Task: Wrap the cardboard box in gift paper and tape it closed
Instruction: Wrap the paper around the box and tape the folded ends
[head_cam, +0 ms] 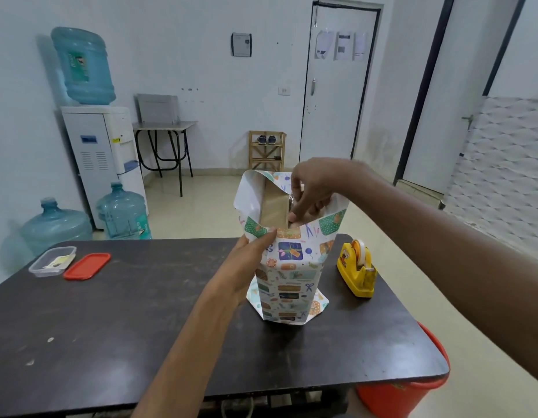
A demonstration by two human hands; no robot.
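Note:
The cardboard box [273,206] stands upright on end on the dark table [141,312], wrapped around its sides in patterned gift paper [291,276]. The paper's top end stands open and the brown box top shows inside it. My left hand [249,260] holds the near left side of the wrapped box, its thumb on the paper's upper edge. My right hand [309,191] reaches down from above, its fingers pressing the right paper flap inward over the box top. A yellow tape dispenser [356,270] sits just right of the box.
A clear plastic container [52,262] and its red lid [87,266] lie at the table's far left. A red bucket [403,390] stands under the right front corner. Water jugs [123,212] and a water dispenser [102,155] stand beyond the table.

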